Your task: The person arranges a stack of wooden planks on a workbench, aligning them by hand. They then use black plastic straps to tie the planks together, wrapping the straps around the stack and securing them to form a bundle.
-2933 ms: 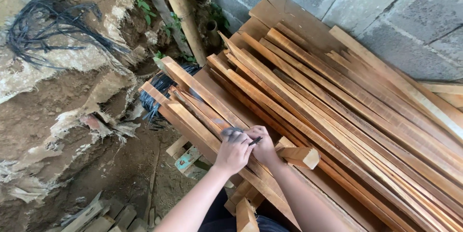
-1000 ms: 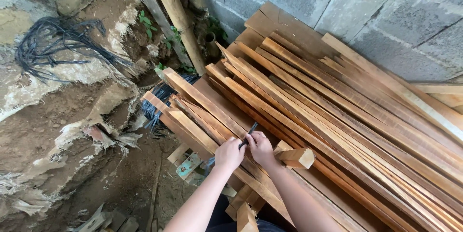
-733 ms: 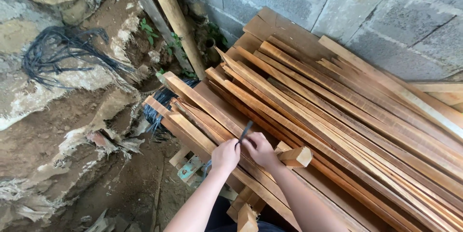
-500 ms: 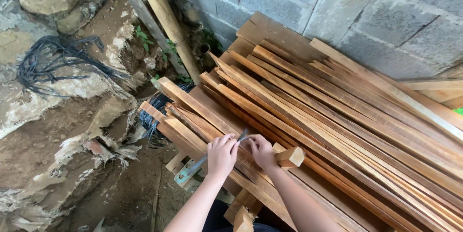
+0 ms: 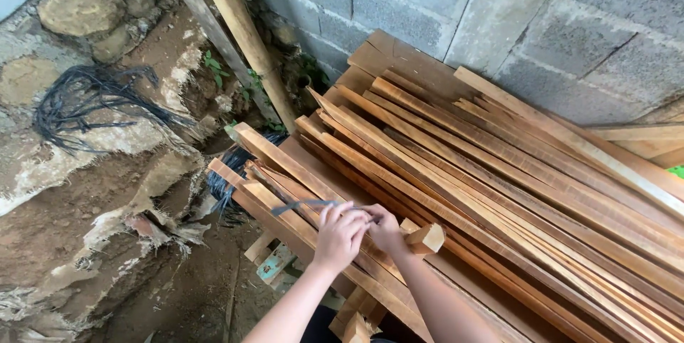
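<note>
My left hand (image 5: 339, 237) and my right hand (image 5: 385, 227) meet over the near end of a pile of long wooden slats (image 5: 499, 186). Both pinch a thin dark strap (image 5: 299, 206) that sticks out to the left from between the fingers. The hands rest against the top slats near a short wooden block (image 5: 425, 237). The slats lie side by side, running from the lower left up toward a grey block wall (image 5: 499, 8).
A round wooden pole (image 5: 242, 29) and a plank lean against the wall behind the pile. A tangle of black cable (image 5: 85, 104) lies on the rocky earth bank at left. More dark cable (image 5: 228, 179) sits under the slat ends. Wood offcuts lie on the ground below.
The view has tilted up slightly. My hands stayed together on the slats; the dark strap, earlier pointing upward between them, now lies flat, pointing left.
</note>
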